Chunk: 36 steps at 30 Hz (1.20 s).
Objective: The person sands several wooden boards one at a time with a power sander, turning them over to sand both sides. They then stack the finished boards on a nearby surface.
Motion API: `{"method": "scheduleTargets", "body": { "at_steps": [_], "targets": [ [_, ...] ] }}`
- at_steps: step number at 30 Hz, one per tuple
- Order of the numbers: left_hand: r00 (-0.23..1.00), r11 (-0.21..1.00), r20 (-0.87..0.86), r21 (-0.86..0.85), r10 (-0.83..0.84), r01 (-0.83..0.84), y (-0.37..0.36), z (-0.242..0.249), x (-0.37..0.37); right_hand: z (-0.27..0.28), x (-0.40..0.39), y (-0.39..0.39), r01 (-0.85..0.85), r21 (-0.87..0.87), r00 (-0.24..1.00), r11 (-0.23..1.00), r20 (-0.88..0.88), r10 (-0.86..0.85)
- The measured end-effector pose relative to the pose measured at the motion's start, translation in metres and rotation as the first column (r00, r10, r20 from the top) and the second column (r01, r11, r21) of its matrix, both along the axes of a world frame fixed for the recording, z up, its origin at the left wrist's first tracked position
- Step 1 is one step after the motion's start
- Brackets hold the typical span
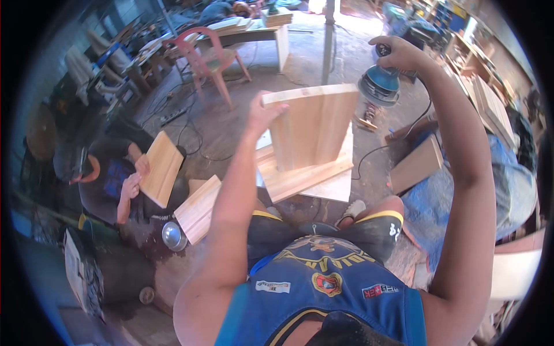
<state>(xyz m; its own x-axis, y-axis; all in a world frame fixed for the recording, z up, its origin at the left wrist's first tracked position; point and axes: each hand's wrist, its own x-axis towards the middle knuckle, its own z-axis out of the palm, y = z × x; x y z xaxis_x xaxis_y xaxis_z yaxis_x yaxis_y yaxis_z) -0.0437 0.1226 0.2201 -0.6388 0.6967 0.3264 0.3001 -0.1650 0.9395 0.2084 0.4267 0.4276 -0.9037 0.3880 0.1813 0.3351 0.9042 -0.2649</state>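
Observation:
My left hand [265, 117] grips the upper left corner of a pale wooden board [313, 128], which stands tilted on edge. Under it lies another wooden board [288, 183], resting on a whitish sheet [332, 190] in front of my knees. Raised at the upper right, my right hand [403, 55] is wrapped around the handle of a teal power sander [379, 82]. The sander hangs to the right of the upright board, apart from it. Its underside is not visible.
At left a co-worker [107, 179] holds a wooden board [163, 167] with both hands. Near them are a loose board [198, 210] and a metal bowl [173, 235]. A red chair [210, 60] stands behind, cables cross the floor, and a blue tarp [430, 202] lies at right.

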Motion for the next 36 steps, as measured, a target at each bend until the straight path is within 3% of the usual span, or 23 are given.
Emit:
{"method": "scheduleTargets", "body": {
  "at_steps": [1, 3, 4, 6, 7, 9, 11, 13, 16, 18, 20, 22, 23, 25, 26, 28, 31, 36],
  "targets": [
    [1.000, 1.000, -0.005, -0.003, -0.030, 0.030, -0.002, 0.009, -0.006, -0.005, 0.023, 0.009, 0.030, -0.003, 1.000, 1.000, -0.005, -0.030],
    [0.939, 0.993, -0.342, -0.114, -0.023, -0.018, 0.005, 0.026, -0.018, -0.011, 0.065, 0.017, 0.166, 0.041, 0.983, 0.985, -0.086, -0.162],
    [0.937, 0.993, -0.346, -0.115, -0.042, 0.002, 0.014, 0.047, -0.007, -0.015, 0.082, 0.019, 0.229, 0.125, 0.972, 0.965, -0.081, -0.220],
    [0.677, 0.876, -0.708, -0.440, -0.202, -0.199, 0.022, 0.078, 0.014, -0.029, 0.114, 0.021, 0.296, 0.113, 0.954, 0.948, -0.086, -0.288],
    [0.674, 0.873, -0.707, -0.448, -0.215, -0.192, 0.033, 0.081, 0.027, -0.034, 0.127, 0.022, 0.342, 0.118, 0.938, 0.932, -0.102, -0.331],
    [0.468, 0.739, -0.780, -0.590, -0.416, -0.327, 0.071, 0.088, 0.061, -0.048, 0.152, 0.027, 0.343, 0.159, 0.935, 0.926, -0.151, -0.320],
    [0.386, 0.790, -0.813, -0.551, -0.437, -0.267, 0.111, 0.065, 0.062, -0.060, 0.167, 0.035, 0.331, 0.187, 0.929, 0.925, -0.234, -0.286],
    [0.426, 0.654, -0.740, -0.667, -0.521, -0.357, 0.123, 0.090, 0.095, -0.060, 0.184, 0.024, 0.383, 0.153, 0.908, 0.911, -0.244, -0.340],
    [0.343, 0.734, -0.804, -0.588, -0.485, -0.340, 0.137, 0.078, 0.076, -0.048, 0.207, 0.010, 0.410, 0.137, 0.884, 0.902, -0.304, -0.356],
    [0.385, 0.742, -0.809, -0.572, -0.444, -0.348, 0.123, 0.089, 0.071, -0.031, 0.219, -0.003, 0.437, 0.032, 0.860, 0.899, -0.306, -0.408],
    [0.427, 0.745, -0.803, -0.569, -0.415, -0.348, 0.095, 0.102, 0.071, -0.021, 0.227, 0.001, 0.430, 0.041, 0.859, 0.902, -0.325, -0.395],
    [0.575, 0.769, -0.777, -0.524, -0.255, -0.366, 0.067, 0.113, 0.067, -0.003, 0.228, -0.004, 0.451, 0.070, 0.859, 0.890, -0.306, -0.412],
    [0.571, 0.772, -0.780, -0.521, -0.256, -0.365, 0.056, 0.109, 0.061, 0.004, 0.224, -0.007, 0.455, 0.070, 0.856, 0.887, -0.309, -0.415],
    [0.714, 0.862, -0.700, -0.367, -0.008, -0.350, 0.035, 0.092, 0.049, 0.015, 0.212, -0.006, 0.444, 0.078, 0.867, 0.893, -0.289, -0.406],
    [0.715, 0.862, -0.699, -0.366, -0.005, -0.351, 0.025, 0.080, 0.048, 0.012, 0.206, -0.001, 0.370, 0.163, 0.883, 0.915, -0.368, -0.291],
    [0.879, 0.945, -0.454, -0.202, 0.143, -0.258, 0.004, 0.057, 0.048, 0.022, 0.185, -0.017, 0.342, 0.158, 0.898, 0.926, -0.346, -0.273],
    [0.918, 0.958, -0.307, -0.062, 0.250, -0.281, -0.014, 0.014, 0.047, 0.029, 0.153, -0.023, 0.280, 0.179, 0.929, 0.943, -0.297, -0.220],
    [0.932, 0.947, -0.176, 0.006, 0.317, -0.321, -0.027, -0.046, 0.046, 0.025, 0.095, -0.051, 0.134, 0.153, 0.966, 0.979, -0.242, -0.094]
  ]
}}
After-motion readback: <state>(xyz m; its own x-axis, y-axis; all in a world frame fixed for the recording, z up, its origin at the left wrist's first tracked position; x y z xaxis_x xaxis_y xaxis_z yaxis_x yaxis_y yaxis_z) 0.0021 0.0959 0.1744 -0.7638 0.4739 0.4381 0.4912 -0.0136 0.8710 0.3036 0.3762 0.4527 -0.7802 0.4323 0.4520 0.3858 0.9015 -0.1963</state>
